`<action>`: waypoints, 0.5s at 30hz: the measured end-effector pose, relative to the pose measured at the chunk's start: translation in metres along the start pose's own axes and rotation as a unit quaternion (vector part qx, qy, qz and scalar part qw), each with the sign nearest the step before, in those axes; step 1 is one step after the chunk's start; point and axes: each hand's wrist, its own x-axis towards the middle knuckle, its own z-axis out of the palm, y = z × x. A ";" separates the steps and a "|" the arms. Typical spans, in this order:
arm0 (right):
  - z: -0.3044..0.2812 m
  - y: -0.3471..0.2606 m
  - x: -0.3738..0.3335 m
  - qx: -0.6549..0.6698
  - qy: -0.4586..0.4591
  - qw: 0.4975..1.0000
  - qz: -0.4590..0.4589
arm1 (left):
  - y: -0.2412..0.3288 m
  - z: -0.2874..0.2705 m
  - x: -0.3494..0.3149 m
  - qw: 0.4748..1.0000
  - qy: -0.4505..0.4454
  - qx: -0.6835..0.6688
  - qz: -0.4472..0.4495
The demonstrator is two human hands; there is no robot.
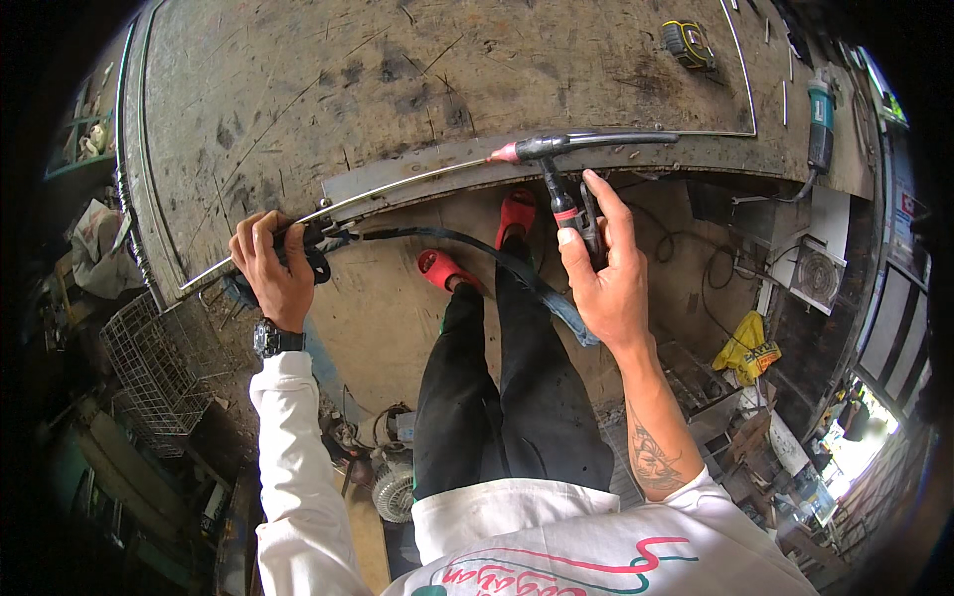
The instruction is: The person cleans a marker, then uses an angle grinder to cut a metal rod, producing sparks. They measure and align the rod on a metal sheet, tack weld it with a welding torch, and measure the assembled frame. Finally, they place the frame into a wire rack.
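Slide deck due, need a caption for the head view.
Right hand holds a pink-nozzled torch near the workbench edge; left hand lies over a thin metal rod.

Glare blows out the gap (867, 447) at near right; soft light covers the table (556, 79), its edges bowed.

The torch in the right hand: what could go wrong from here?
Both hands are bare: if the torch gets hot, the right hand holding it, or the left hand by the thin rod, could get burned.
The red slippers might protect feet poorly if something drops.
The dark cable hanging past the black trousers may snag.
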 end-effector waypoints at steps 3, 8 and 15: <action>-0.001 -0.002 0.000 0.009 -0.004 1.000 0.008 | 0.000 0.000 0.000 1.000 0.000 -0.001 0.005; -0.003 -0.009 -0.004 -0.013 -0.024 0.997 0.074 | 0.002 -0.002 0.002 1.000 -0.009 0.006 0.005; -0.002 -0.007 0.000 0.024 0.006 0.999 0.030 | 0.002 0.001 0.001 1.000 -0.001 -0.001 0.000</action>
